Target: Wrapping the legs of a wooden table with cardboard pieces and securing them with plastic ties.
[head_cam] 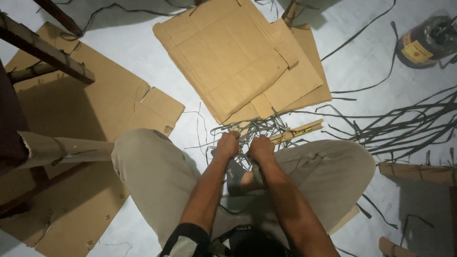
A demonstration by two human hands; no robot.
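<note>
1. two bare hands work side by side between the person's knees: the left hand (227, 144) and the right hand (262, 148), almost touching, both with fingers curled tight into fists.
2. each fist is clenched on the near end of a tangled bunch of thin dark flat strips (252, 127), which lies on the pale floor (371, 57) straight ahead of the knuckles, between the hands and the near edge of the cardboard stack.
3. the bunch's long axis runs away from the person, fanning out towards the cardboard; neither hand is clearly nearer, as both grip the same end.
4. one short pale wooden stick (297, 131) lies just beside the right hand, angled up to the right.
5. one stack of flattened brown cardboard sheets (238, 57) sits beyond the bunch; i count at least three sheets in it.
6. one larger flattened brown cardboard sheet (95, 104) lies at the left under a dark wooden frame (43, 52).
7. many loose dark strips (404, 123) spread over the floor at the right; too many to count.
8. one dark round container with a yellow label (426, 42) stands at the top right corner.
</note>
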